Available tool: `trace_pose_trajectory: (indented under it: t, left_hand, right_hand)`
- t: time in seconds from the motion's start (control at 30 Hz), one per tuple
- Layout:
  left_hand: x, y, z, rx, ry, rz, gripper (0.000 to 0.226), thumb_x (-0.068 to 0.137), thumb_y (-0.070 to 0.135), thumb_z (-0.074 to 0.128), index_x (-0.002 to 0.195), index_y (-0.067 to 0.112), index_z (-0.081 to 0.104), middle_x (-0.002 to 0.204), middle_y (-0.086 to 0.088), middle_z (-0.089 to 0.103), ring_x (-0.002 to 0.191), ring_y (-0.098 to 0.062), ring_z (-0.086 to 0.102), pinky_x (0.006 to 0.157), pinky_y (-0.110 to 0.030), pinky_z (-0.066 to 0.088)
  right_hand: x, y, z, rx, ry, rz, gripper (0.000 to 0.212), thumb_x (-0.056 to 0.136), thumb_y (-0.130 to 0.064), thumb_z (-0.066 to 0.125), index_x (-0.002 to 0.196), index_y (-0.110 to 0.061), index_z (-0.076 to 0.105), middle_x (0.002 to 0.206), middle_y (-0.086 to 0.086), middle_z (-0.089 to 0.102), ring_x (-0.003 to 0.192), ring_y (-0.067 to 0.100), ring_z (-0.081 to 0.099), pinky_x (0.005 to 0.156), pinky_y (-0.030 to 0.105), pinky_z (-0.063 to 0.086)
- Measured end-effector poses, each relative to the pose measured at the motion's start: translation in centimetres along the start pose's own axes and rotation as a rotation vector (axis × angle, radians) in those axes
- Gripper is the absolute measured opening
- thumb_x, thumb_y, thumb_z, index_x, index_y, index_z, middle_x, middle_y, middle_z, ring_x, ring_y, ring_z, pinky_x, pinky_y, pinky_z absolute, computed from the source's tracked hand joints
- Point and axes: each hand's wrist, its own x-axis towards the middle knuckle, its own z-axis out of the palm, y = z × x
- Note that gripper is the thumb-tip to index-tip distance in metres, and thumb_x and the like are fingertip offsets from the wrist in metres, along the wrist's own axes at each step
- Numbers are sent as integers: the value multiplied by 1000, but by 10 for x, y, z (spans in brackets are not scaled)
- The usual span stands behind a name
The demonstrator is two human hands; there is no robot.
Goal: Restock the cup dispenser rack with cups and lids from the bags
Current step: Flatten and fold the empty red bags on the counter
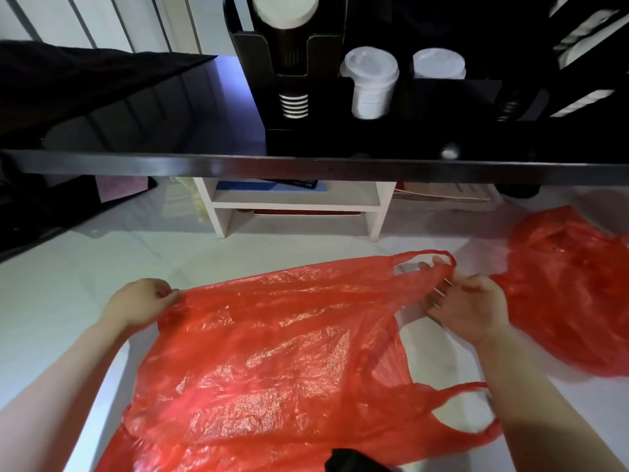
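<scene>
Head view: left hand [141,301] pinches the bottom corner of a flat red bag [265,352]; right hand [468,310] grips its upper handle. Second red bag [571,298] lies just right of it.

dim, cool light; glare glints off the red bag [265,352], the black rack [374,97] beyond it underexposed, edges bowed, slightly soft.

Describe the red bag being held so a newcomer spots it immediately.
Start at the black cup dispenser rack on the dark table, then drop to the white floor below it. Two red plastic bags lie there. The held bag is the flat, spread one nearest the camera, stretched between the left hand and right hand; the other bag sits crumpled, untouched, to the right.
</scene>
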Motion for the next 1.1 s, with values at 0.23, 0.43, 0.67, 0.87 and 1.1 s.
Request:
trace_pose_trajectory:
  t: [0.23, 0.43, 0.67, 0.87, 1.1]
  left_hand:
    - [-5, -3, 2, -191, 40, 56, 28, 80, 37, 75, 59, 20, 67, 59, 13, 65, 62, -5, 59, 58, -23, 42]
    - [5, -5, 5, -218, 91, 39, 36, 87, 32, 67, 57, 14, 61, 52, 0, 63, 61, -21, 60, 57, -29, 41]
    - [11, 13, 16, -310, 240, -50, 21, 86, 27, 69, 98, 14, 56, 90, -13, 68, 93, -37, 62, 74, -37, 41]
    - [-10, 47, 10, -354, 392, 102, 45, 91, 23, 61, 133, 14, 48, 138, -13, 51, 125, -33, 48, 102, -42, 36]
    - [-30, 80, 38, 26, 7, 375, 57, 96, 44, 45, 149, 29, 29, 158, -3, 20, 147, -25, 12, 116, -55, 10]
  right_hand:
    - [25, -10, 10, 195, 318, -152, 6, 82, -19, 65, 80, -22, 60, 68, -11, 57, 58, 2, 51, 58, 16, 35]
    - [52, -15, 9, 273, 469, -197, 20, 99, -14, 49, 80, -15, 53, 51, -9, 60, 41, -1, 53, 41, 9, 38]
    - [66, -3, 8, 29, 431, -113, 11, 92, -1, 54, 84, -8, 57, 72, 4, 65, 64, 13, 68, 51, 18, 50]
    - [51, -1, 5, -767, 373, -117, 17, 88, -8, 54, 86, 2, 67, 74, 16, 60, 61, 21, 53, 56, 29, 39]
    - [-10, 23, 3, -1102, 311, -317, 13, 88, -10, 64, 75, -7, 66, 61, 6, 64, 58, 16, 60, 56, 27, 49]
